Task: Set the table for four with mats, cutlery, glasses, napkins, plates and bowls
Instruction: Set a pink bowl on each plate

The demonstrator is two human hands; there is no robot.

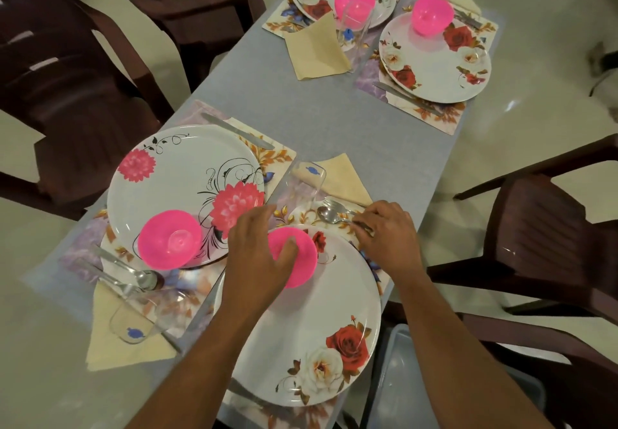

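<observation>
Four floral mats with plates lie on the grey table (334, 121). My left hand (257, 254) rests on the pink bowl (302, 261) that sits on the near rose plate (311, 338). My right hand (384, 234) grips the handles of the spoon (327, 214) and fork (334, 202) just beyond that plate. A glass (307, 181) and a beige napkin (344, 177) stand behind the cutlery. The near-left setting has a pink-flower plate (180, 181), a pink bowl (169, 243), a glass (133, 321) and a napkin (110, 348).
Two far settings hold rose plates (434, 70), pink bowls (431, 14), napkins (314, 50) and knives (401, 96). Dark brown chairs (548, 244) surround the table. A grey tray (401, 382) sits low at the near right, beside the table edge.
</observation>
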